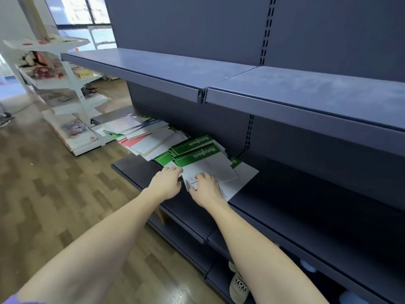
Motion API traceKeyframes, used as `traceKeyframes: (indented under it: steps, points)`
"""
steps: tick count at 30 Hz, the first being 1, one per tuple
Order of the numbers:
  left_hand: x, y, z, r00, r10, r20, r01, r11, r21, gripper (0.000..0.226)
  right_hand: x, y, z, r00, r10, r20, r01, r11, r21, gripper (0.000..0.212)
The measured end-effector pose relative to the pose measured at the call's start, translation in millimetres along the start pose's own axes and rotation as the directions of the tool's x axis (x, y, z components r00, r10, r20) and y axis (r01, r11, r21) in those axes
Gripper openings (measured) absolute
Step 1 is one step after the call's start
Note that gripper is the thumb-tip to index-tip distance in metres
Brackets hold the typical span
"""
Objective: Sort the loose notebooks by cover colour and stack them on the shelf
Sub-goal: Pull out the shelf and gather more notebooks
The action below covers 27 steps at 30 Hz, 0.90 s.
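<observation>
**Both hands on the green notebooks at the middle shelf**

Nearest us, at six o'clock, the lowest tier of the dark shelving holds a beige cap with dark lettering, and pale blue rounded things sit at five o'clock; we cannot tell what they are.

Both our forearms reach up toward twelve o'clock. Our left hand has its fingers curled over the near left edge of the green notebooks, gripping there. Our right hand, just beside it at its three o'clock, lies palm down with fingers bent, pinching the near edge of a white-backed notebook that rests on the green ones. The two hands are close but not touching.

These notebooks lie on the middle shelf, covers reading "NoteBook" upside down to us. Beyond them, toward eleven o'clock, a loose sprawl of notebooks fans across the same shelf: white, grey, a pink one, green edges beneath.

The upper shelf spans one o'clock. At ten o'clock stands a white rack with mixed goods.
</observation>
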<state>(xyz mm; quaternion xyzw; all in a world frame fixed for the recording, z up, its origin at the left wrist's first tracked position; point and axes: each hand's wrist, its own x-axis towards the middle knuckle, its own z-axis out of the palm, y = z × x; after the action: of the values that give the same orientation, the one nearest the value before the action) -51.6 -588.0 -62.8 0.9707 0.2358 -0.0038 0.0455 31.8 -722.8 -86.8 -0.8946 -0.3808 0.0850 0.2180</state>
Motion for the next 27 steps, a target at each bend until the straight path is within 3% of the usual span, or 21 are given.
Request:
traceKeyframes:
  steps: [5,8,15,21,27]
  points:
    - [31.5,-34.5,3.2,0.998,0.056,-0.024,-0.057,0.998,-0.034,0.046,33.0,-25.3,26.5,0.995,0.104,-0.010,-0.104,0.988,-0.110,0.073]
    - [56.2,-54.3,2.1,0.993,0.118,-0.017,-0.119,0.992,-0.039,0.052,46.4,-29.2,29.6,0.986,0.168,-0.013,-0.167,0.965,-0.203,0.064]
    - [99.8,-52.7,2.8,0.959,0.283,-0.019,-0.284,0.954,-0.093,0.061,49.9,2.3,4.3,0.968,0.237,0.077,-0.226,0.965,-0.135,0.056]
    - [119.4,-41.2,19.7,0.886,0.439,0.151,-0.441,0.897,-0.021,0.067,17.6,10.1,-0.9,0.920,0.388,-0.051,-0.390,0.896,-0.211,0.064]
    - [109.3,-22.0,27.3,0.817,0.576,0.038,-0.577,0.813,0.078,0.057,-12.6,12.7,2.6,0.867,0.490,-0.086,-0.497,0.847,-0.187,0.060]
